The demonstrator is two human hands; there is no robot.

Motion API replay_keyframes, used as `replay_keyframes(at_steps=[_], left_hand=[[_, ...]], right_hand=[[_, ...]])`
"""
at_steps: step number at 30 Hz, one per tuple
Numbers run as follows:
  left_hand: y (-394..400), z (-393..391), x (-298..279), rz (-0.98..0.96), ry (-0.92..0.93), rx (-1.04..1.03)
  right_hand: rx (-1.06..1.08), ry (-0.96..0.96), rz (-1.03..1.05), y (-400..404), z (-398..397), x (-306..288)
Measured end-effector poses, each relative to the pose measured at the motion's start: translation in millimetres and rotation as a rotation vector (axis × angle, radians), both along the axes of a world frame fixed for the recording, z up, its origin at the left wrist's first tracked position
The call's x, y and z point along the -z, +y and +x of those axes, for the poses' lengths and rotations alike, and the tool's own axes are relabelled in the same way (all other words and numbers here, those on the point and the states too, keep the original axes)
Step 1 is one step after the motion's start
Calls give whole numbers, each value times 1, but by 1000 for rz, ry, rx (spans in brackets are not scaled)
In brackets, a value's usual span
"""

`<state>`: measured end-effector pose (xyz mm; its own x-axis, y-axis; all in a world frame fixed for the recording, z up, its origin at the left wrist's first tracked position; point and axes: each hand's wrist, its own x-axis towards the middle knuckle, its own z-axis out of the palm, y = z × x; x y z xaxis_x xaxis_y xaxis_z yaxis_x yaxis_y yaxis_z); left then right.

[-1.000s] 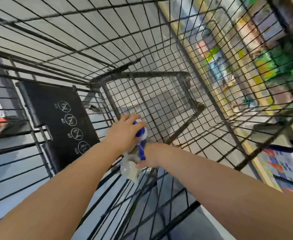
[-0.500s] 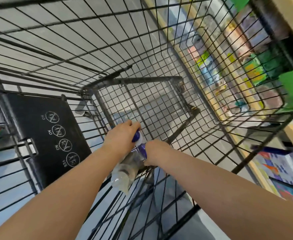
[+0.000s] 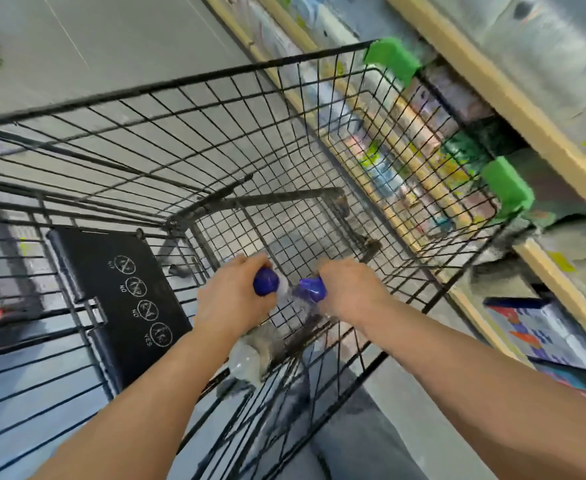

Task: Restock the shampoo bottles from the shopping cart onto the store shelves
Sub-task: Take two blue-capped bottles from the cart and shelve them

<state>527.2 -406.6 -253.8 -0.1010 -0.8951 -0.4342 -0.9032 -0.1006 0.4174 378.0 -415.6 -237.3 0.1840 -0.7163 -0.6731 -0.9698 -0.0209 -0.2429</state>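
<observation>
Both my hands are down inside the black wire shopping cart (image 3: 215, 109). My left hand (image 3: 231, 299) grips a clear shampoo bottle (image 3: 250, 355) near its blue cap; the bottle's body points back toward me under my wrist. My right hand (image 3: 348, 294) grips a second clear bottle with a blue cap (image 3: 310, 291), most of its body hidden and blurred beneath the hand. The two caps sit close together, a small gap apart. The store shelves (image 3: 513, 98) run along the right side of the cart.
The cart's black child-seat flap (image 3: 122, 299) with warning icons lies at my left. Green corner bumpers (image 3: 393, 62) mark the cart's right rim, close against the wood-edged shelving holding coloured packages. Boxed goods (image 3: 544, 337) sit on a lower shelf at right. Grey floor lies beyond.
My hands have drawn apart, each now with its own blue-capped bottle, where they met on one spot before. The view has tilted up, showing the cart's far rim and floor.
</observation>
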Motion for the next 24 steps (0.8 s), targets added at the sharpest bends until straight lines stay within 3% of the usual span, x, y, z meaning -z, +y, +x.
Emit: replay_keyframes(at_steps=[10,18,24], left_hand=[[14,-52,-120,-394,333,-35],[21,-130,-197,-590,447,287],[45,-212,-241,-612,548,510]], right_hand=[[292,-90,-461,49,-72,-132],[351,-87,-819,95,-142,-205],[459,-71,-988,149,-213,-245]])
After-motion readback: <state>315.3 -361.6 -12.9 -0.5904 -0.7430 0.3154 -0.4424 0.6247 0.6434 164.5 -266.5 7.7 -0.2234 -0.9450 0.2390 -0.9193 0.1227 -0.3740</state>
